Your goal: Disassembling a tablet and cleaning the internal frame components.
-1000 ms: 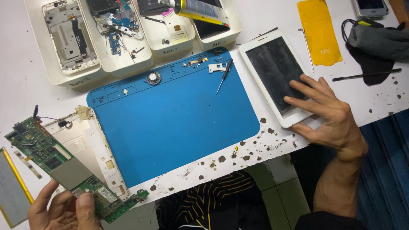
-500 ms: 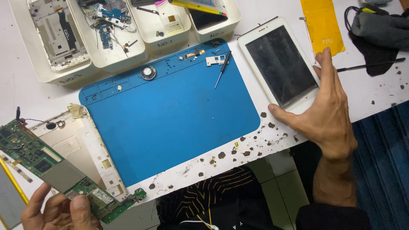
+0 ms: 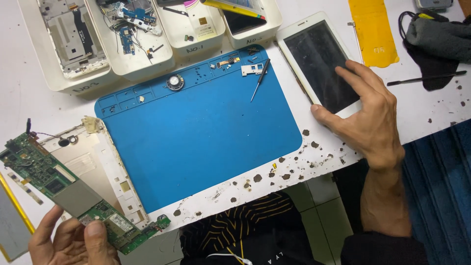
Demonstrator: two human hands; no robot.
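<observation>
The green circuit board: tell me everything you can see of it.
The green circuit board is long and narrow, lying slantwise from upper left to lower right at the table's left edge. It carries small chips, a grey metal shield near its middle and a lighter patch toward its lower end. Thin dark wires lead off its upper left end. It overlaps the white tablet back shell. The left hand grips its lower end, thumb on top, the other fingers beneath.

Your left hand (image 3: 73,243) is cut off by the bottom edge, and its palm hides the long green circuit board's (image 3: 54,184) lower end. Your right hand (image 3: 368,118) covers the white-framed tablet's (image 3: 316,59) near corner. The white plastic trays (image 3: 132,64) run past the top edge.
</observation>
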